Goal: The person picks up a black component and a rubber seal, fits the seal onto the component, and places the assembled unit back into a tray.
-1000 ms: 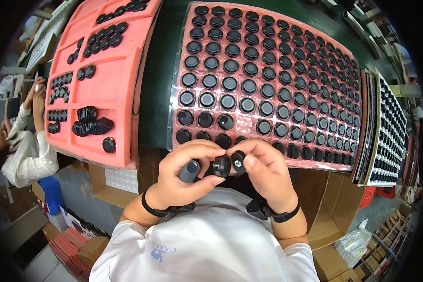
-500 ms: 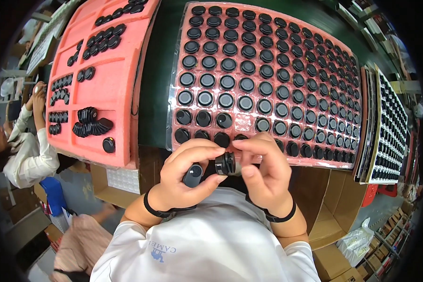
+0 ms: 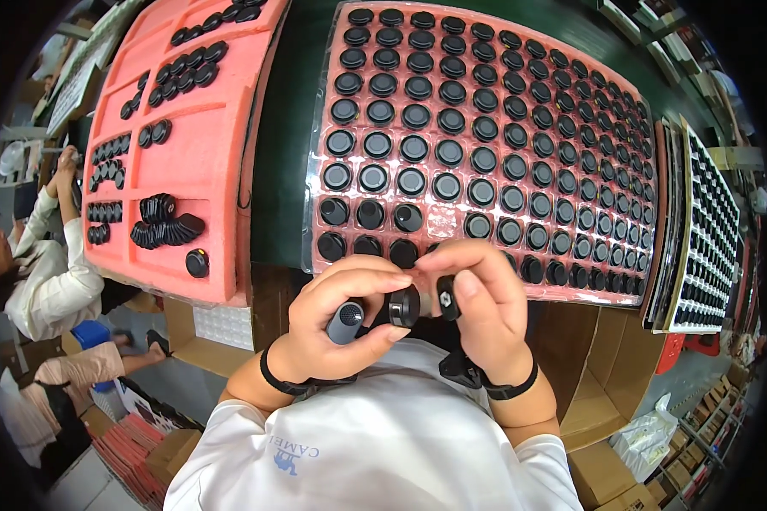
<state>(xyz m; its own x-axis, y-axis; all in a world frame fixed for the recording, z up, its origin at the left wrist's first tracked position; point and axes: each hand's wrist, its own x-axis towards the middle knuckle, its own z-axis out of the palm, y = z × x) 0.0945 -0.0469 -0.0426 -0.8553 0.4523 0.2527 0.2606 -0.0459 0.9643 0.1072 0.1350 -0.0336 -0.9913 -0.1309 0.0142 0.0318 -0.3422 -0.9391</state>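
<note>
My left hand (image 3: 320, 328) is closed, pinching a round black part (image 3: 403, 307) with a glossy side band between thumb and index finger. A grey cylinder with a dotted mesh end (image 3: 347, 322) is tucked in the same palm. Beside it, my right hand (image 3: 494, 319) grips a small black piece (image 3: 447, 298) with a light mark, between thumb and fingers; a short gap parts it from the round part. Just beyond both hands lies a clear plastic tray (image 3: 441, 223) over pink, with rows of round black parts; one pocket in the second-nearest row holds no part.
To the left, a pink foam tray (image 3: 183, 166) holds groups of small black parts in compartments. Stacked panels with a white tray (image 3: 699, 247) stand at the right. Open cardboard boxes (image 3: 609, 375) sit below the table edge. At far left, another person (image 3: 55, 264) works.
My right hand has drawn slightly right, and the small black piece now shows in its fingers. The round part has turned in my left hand. A person in pink at lower left has shifted left.
</note>
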